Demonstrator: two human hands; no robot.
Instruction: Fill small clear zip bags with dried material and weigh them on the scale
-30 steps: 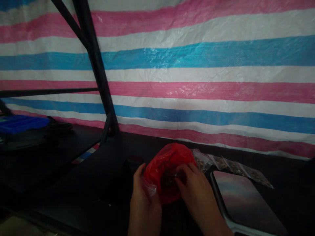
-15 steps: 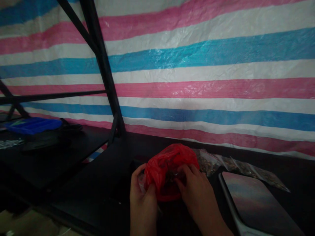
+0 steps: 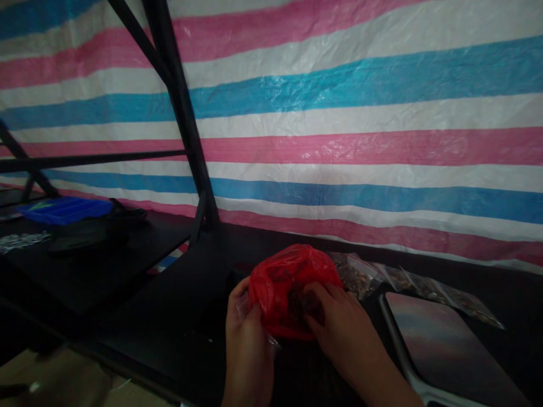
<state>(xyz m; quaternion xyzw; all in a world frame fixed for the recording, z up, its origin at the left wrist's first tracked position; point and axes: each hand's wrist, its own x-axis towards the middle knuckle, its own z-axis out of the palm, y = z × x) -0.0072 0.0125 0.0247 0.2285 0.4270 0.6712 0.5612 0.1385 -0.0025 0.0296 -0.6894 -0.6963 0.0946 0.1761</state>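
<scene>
A thin red plastic bag (image 3: 292, 271) rests on the black tabletop, its mouth turned towards me. My left hand (image 3: 248, 328) is closed on the bag's left edge, thumb in front. A bit of clear plastic film (image 3: 242, 305) shows in the same hand. At the right side of the mouth, my right hand (image 3: 335, 322) has thumb and forefinger pinched together, partly inside. Small dark contents are visible between the hands, too dim to name. What the right fingertips hold is hidden in shadow.
Clear zip bags of small brownish pieces (image 3: 360, 277) lie behind, running right. A flat grey-edged device with a shiny top (image 3: 441, 339) is at right. A blue compartment tray (image 3: 65, 210) sits far left. A black metal frame post (image 3: 186, 124) stands before the striped sheet (image 3: 339, 147).
The right fingers have shifted slightly at the bag's mouth, and the dark contents show more. The left hand keeps its hold. The whole view has shifted a little.
</scene>
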